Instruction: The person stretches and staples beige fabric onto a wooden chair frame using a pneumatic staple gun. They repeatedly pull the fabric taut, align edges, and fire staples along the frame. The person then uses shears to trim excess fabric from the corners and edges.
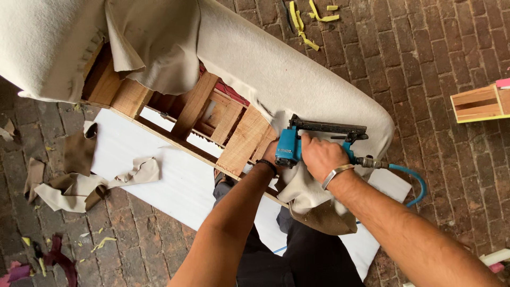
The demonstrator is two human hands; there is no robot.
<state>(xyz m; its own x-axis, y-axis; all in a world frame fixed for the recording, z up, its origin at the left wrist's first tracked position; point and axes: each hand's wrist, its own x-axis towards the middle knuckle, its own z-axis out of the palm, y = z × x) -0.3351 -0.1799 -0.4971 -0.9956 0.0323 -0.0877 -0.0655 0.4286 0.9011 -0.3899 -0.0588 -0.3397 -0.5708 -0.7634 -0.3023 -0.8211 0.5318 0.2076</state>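
The blue staple gun [297, 146] is gripped by the right hand [321, 157] — long axis rightward; the left hand [271, 154], seemingly closed, pinches cream fabric [303, 186] beside it.

Soft, even daylight falls on my work, bright with no glare. Shadows stay faint, darkest inside the frame at upper left. Focus is sharp; edges bend slightly.

We cannot see our left hand's [270, 155] fingers; they lie behind the blue staple gun [297, 144] and the cream fabric [297, 85]. The gun's nose is hidden too. At nine o'clock the fabric runs off the edge. The wooden box [478, 103] at three o'clock is cut off, and our forearms leave at six.
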